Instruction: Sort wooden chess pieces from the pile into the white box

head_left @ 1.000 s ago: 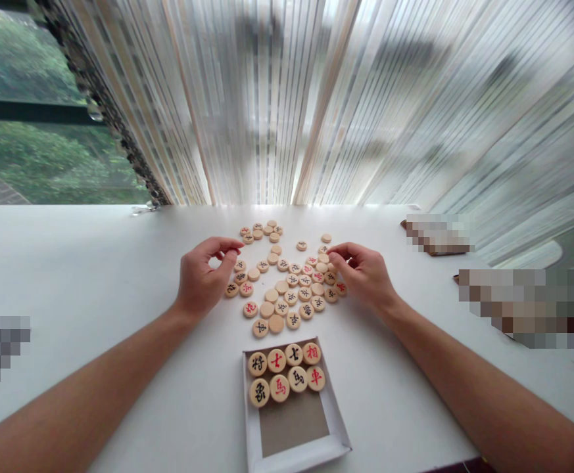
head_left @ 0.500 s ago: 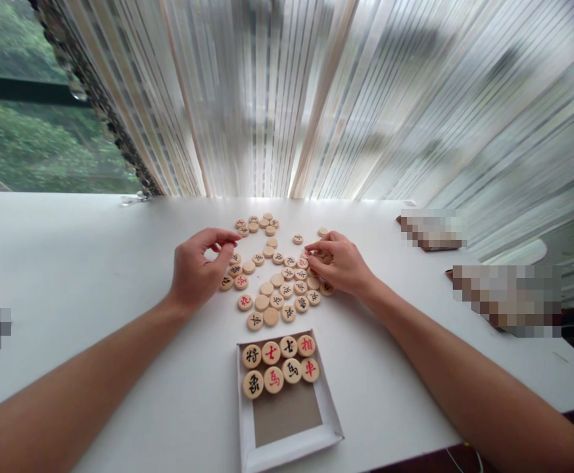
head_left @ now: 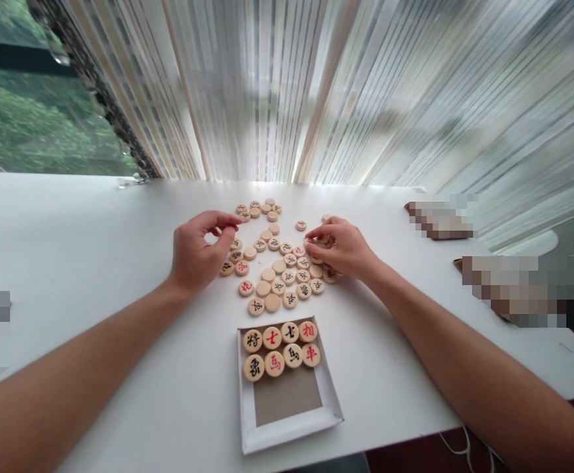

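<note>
Many round wooden Chinese chess pieces lie scattered on the white table, some with red or black characters up, others blank. My left hand [head_left: 200, 253] is at the left of the spread with its fingers curled. Its thumb and index finger come close together near a black-marked piece [head_left: 236, 244]; whatever is between them, if anything, is hidden. At the right side, my right hand [head_left: 340, 246] pinches a red-marked Chinese chess piece [head_left: 309, 242], partly covered by the fingers. Closer to me sits a shallow white box [head_left: 291, 432] holding two rows of character-up pieces.
The white table [head_left: 94, 230] reaches back to a striped curtain [head_left: 267, 98]. Two blurred-out items, one of them a brown-edged object [head_left: 437, 234], are at the right. A white cord [head_left: 459, 450] hangs beyond the front edge at lower right.
The view has tipped slightly, so table, pieces and box appear higher. Both hands keep nearly the same places and poses over the pieces.
</note>
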A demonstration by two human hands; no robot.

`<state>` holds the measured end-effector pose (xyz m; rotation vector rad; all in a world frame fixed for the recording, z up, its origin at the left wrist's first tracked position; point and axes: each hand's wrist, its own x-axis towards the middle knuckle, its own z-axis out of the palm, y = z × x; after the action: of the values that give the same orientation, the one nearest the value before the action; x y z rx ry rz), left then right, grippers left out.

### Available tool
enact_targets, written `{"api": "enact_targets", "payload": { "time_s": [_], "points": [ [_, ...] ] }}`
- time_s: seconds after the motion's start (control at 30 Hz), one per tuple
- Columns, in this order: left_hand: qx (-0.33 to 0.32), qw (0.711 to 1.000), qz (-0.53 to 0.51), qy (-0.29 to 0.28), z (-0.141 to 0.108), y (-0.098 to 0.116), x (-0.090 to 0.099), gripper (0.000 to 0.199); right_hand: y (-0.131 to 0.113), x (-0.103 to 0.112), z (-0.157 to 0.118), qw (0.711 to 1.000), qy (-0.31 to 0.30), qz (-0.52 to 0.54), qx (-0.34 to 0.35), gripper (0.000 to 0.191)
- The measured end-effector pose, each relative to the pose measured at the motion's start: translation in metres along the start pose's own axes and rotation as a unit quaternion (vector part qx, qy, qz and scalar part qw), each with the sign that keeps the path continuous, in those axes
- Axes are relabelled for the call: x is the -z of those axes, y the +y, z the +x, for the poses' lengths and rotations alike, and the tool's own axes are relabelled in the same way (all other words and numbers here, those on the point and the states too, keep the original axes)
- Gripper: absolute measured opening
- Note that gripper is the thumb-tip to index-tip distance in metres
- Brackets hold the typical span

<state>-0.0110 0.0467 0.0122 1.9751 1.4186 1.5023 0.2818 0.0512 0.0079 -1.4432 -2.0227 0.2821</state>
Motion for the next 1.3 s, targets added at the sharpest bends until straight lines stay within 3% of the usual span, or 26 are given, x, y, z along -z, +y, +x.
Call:
{"api": "enact_targets", "payload": {
  "time_s": [0.23,0.4,0.53,0.7,0.93,1.07,1.3],
  "points": [
    [0.01,1.0,-0.002,0.001,0.001,0.003,0.001,0.019,-0.002,0.006,-0.002,0.997,0.073,0.02,-0.009,0.018],
    [-0.008,1.0,-0.009,-0.001,0.0,0.004,0.002,0.02,-0.018,0.015,-0.01,0.98,0.136,0.14,-0.037,0.023],
    [-0.025,1.0,-0.013,-0.004,-0.003,0.009,0.003,0.02,-0.037,0.016,-0.026,0.93,0.085,0.342,-0.105,0.035],
    [-0.066,0.998,-0.007,-0.022,-0.006,0.017,0.003,0.02,-0.059,0.018,-0.046,0.89,-0.016,0.443,-0.108,0.034],
    [-0.126,0.99,-0.026,-0.059,-0.015,0.035,0.003,0.019,-0.07,0.019,-0.063,0.927,-0.029,0.374,-0.021,0.02],
    [-0.18,0.978,-0.041,-0.099,-0.022,0.041,0.003,0.019,-0.067,0.016,-0.066,0.927,-0.045,0.371,-0.011,0.019],
    [-0.157,0.978,-0.066,-0.123,-0.023,0.047,0.003,0.018,-0.067,0.015,-0.064,0.927,-0.044,0.372,-0.021,0.023]
  ]
}}
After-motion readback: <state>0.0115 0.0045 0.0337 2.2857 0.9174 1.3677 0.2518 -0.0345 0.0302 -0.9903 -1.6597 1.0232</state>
